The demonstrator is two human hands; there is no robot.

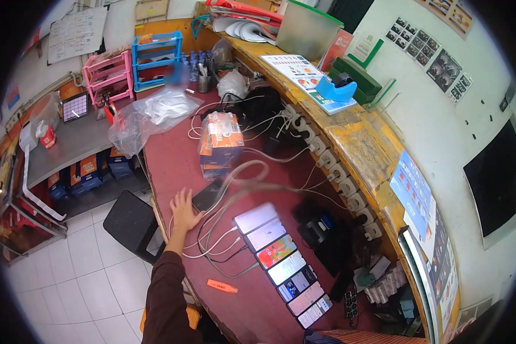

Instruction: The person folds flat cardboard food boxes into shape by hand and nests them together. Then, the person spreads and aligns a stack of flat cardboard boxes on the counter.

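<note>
Now resting left hand (184, 213) on red desk (229, 312), spread wide, gripping nothing | can't tell right hand's hold, out of view | phones (286, 268) rowed rightward, some wired to tangled cables (252, 185) | could snag a loop, dragging plugs loose or skewing the row

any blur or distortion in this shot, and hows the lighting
Head view: strong fisheye, the wooden ledge bows and the corners fall to black. Head view: the looping cables smear mid-frame, while the left hand is fairly clear. Head view: the top phone screen looks washed out, and the black gear beside the phones sinks into shadow.
</note>
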